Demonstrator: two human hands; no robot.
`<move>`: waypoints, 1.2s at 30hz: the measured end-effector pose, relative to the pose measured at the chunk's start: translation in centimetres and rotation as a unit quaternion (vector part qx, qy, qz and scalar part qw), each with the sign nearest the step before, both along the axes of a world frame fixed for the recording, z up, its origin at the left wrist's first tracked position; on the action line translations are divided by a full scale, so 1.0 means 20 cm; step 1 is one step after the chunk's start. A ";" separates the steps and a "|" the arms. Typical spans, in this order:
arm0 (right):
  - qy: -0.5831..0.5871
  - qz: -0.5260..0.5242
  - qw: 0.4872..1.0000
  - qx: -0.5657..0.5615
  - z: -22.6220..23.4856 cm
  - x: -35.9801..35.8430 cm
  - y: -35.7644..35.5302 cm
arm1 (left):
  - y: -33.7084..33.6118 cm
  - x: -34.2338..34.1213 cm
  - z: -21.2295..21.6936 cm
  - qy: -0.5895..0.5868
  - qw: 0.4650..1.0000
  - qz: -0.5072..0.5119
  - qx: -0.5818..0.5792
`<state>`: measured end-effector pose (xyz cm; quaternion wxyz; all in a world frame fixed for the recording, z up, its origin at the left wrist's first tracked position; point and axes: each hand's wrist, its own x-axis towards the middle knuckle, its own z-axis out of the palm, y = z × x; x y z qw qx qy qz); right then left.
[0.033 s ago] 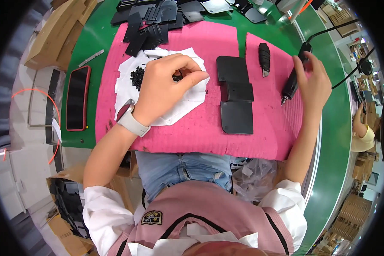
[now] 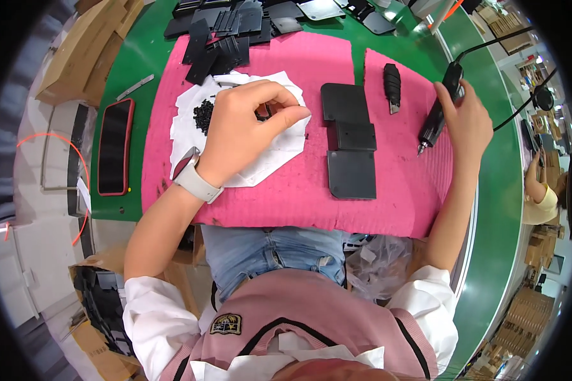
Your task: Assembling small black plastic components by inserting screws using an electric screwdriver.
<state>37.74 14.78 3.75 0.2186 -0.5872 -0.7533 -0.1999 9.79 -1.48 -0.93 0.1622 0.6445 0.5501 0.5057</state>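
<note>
My left hand (image 2: 245, 124) hovers over a crumpled white paper sheet (image 2: 270, 165), thumb and forefinger pinched together. Anything between the fingertips is too small to make out. Beside that hand, a pile of small black screws (image 2: 203, 116) lies on the paper, partly covered by my fingers. My right hand (image 2: 469, 120) has its thumb and fingers around a black corded electric screwdriver (image 2: 433, 126), whose metal tip slants down toward the pink mat (image 2: 286, 206). Between my hands, two flat black plates (image 2: 345, 103) (image 2: 352, 174) lie in line with a smaller black block (image 2: 353, 136) between them.
A black-wrapped utility knife (image 2: 393, 86) lies near the screwdriver. Several black plastic parts (image 2: 225, 38) are heaped at the far edge of the green table (image 2: 146, 51). On the left are a red-cased phone (image 2: 115, 146), a metal strip (image 2: 135, 87) and cardboard boxes (image 2: 79, 57).
</note>
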 end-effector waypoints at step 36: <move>0.542 0.667 0.333 -0.388 0.20 -0.33 -0.22 | 0.02 0.16 0.04 -0.236 0.943 -0.135 -0.190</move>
